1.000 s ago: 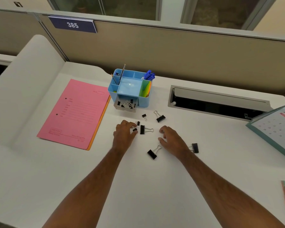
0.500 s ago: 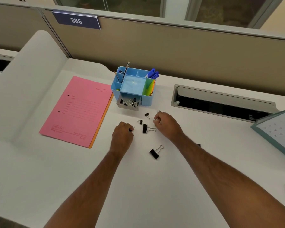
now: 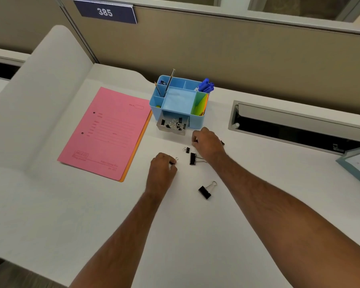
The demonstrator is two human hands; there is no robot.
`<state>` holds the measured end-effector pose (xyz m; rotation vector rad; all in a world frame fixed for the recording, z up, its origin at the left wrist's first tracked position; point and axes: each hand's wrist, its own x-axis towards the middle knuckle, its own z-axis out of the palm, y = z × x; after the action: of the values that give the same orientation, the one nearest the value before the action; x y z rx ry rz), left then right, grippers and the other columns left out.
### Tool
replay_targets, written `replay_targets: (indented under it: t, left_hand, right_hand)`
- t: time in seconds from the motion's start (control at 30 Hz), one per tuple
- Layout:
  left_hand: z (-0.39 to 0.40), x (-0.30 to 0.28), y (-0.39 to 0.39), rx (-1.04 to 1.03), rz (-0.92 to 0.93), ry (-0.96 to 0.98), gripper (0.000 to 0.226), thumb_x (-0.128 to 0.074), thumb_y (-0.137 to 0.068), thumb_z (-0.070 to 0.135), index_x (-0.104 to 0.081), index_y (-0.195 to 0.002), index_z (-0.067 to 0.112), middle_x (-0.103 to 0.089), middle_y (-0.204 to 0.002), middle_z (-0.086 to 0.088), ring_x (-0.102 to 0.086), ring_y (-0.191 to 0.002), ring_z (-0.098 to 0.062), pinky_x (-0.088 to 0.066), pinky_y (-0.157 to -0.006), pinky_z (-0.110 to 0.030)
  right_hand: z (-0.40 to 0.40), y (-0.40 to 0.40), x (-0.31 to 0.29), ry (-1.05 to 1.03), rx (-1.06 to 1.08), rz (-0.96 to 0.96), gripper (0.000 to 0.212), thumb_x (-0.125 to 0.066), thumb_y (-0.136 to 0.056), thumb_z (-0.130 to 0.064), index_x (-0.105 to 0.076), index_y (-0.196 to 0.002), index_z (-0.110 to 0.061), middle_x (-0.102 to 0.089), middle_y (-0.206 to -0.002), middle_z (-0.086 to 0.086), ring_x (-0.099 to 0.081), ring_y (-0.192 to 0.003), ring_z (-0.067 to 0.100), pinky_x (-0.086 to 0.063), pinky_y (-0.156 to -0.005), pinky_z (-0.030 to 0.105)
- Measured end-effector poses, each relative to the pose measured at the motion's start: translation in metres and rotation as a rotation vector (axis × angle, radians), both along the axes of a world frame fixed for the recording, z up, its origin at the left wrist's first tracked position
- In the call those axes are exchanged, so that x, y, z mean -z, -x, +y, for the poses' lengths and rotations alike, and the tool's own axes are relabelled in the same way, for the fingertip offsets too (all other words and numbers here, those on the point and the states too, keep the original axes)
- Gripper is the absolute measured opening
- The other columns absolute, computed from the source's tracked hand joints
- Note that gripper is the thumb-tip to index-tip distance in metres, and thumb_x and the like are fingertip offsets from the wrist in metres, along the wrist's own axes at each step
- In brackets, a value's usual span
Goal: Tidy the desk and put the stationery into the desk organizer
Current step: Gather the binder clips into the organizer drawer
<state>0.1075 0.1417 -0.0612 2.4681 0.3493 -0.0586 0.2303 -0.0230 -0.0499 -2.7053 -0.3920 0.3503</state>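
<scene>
1. Left hand [image 3: 162, 169]: fingers curled, pinching a small binder clip [image 3: 174, 161] on the desk [image 3: 195, 235].
2. Right hand [image 3: 208, 144]: curled near the organizer's open drawer [image 3: 172, 126]; contents of its grip cannot be told.
3. Desk organizer [image 3: 180, 102]: toward the desk's rear edge, beside the pink folder [image 3: 106, 132].
4. Loose clips: a small clip [image 3: 187, 150], a medium clip [image 3: 193, 158] and a large clip [image 3: 205, 191] lie between and before the hands.

Smooth matt white desk [image 3: 195, 235], glossy blue plastic organizer [image 3: 180, 100], black metal binder clip [image 3: 205, 192] with shiny wire handles, matt pink paper folder [image 3: 108, 132].
</scene>
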Motion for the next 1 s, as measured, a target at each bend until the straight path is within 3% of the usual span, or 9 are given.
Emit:
replay_targets:
  t: [0.13,0.27,0.37,0.57,0.8,1.0]
  left_hand:
    - [-0.002,-0.005,-0.003,0.034,0.027,-0.017,0.013,-0.071,-0.09,0.009,-0.072,-0.103,0.012,-0.067,-0.105,-0.003,-0.061,-0.097,-0.016,-0.054,-0.088,-0.028]
    - [-0.001,-0.01,-0.002,-0.004,0.046,0.045,0.018,-0.074,-0.088,0.008,-0.061,-0.097,0.016,-0.063,-0.094,0.001,-0.06,-0.086,-0.014,-0.049,-0.071,-0.018]
    - [-0.001,-0.013,0.001,-0.043,0.057,0.078,0.026,-0.077,-0.087,0.009,-0.054,-0.096,0.018,-0.062,-0.09,0.002,-0.059,-0.081,-0.012,-0.045,-0.066,-0.017]
    - [0.0,-0.02,0.008,-0.09,0.068,0.131,0.036,-0.078,-0.088,0.011,-0.047,-0.102,0.021,-0.065,-0.095,0.002,-0.064,-0.087,-0.012,-0.05,-0.07,-0.017]
    - [0.005,-0.028,0.011,-0.125,0.07,0.204,0.041,-0.079,-0.085,0.009,-0.042,-0.102,0.018,-0.064,-0.092,-0.001,-0.066,-0.083,-0.016,-0.058,-0.071,-0.028]
    - [0.014,-0.037,0.01,-0.155,-0.008,0.258,0.044,-0.081,-0.085,0.01,-0.042,-0.106,0.017,-0.065,-0.098,0.003,-0.068,-0.091,-0.01,-0.052,-0.071,-0.012]
  right_hand:
    - [-0.003,0.001,-0.004,-0.029,0.022,-0.004,0.009,-0.061,-0.095,-0.012,-0.066,-0.101,-0.015,-0.06,-0.103,0.01,-0.061,-0.091,0.028,-0.051,-0.073,0.035]
    - [-0.009,0.008,-0.018,-0.167,0.038,-0.051,0.013,-0.067,-0.089,-0.013,-0.058,-0.098,-0.017,-0.06,-0.095,0.004,-0.06,-0.081,0.023,-0.045,-0.065,0.031]
    - [-0.006,0.012,-0.039,-0.289,0.008,-0.167,0.017,-0.071,-0.088,-0.018,-0.056,-0.098,-0.02,-0.063,-0.098,-0.002,-0.055,-0.086,0.016,-0.046,-0.067,0.028]
    - [0.026,-0.002,-0.077,-0.358,-0.093,-0.322,0.024,-0.074,-0.09,-0.023,-0.055,-0.105,-0.021,-0.065,-0.104,-0.003,-0.054,-0.098,0.014,-0.051,-0.07,0.024]
    - [0.049,-0.017,-0.072,-0.281,-0.151,-0.285,0.026,-0.074,-0.09,-0.02,-0.055,-0.107,-0.02,-0.069,-0.111,0.002,-0.056,-0.1,0.017,-0.054,-0.073,0.029]
    - [0.038,-0.009,-0.062,-0.321,-0.101,-0.304,0.022,-0.073,-0.091,-0.017,-0.057,-0.106,-0.02,-0.067,-0.105,-0.002,-0.053,-0.1,0.014,-0.055,-0.075,0.03]
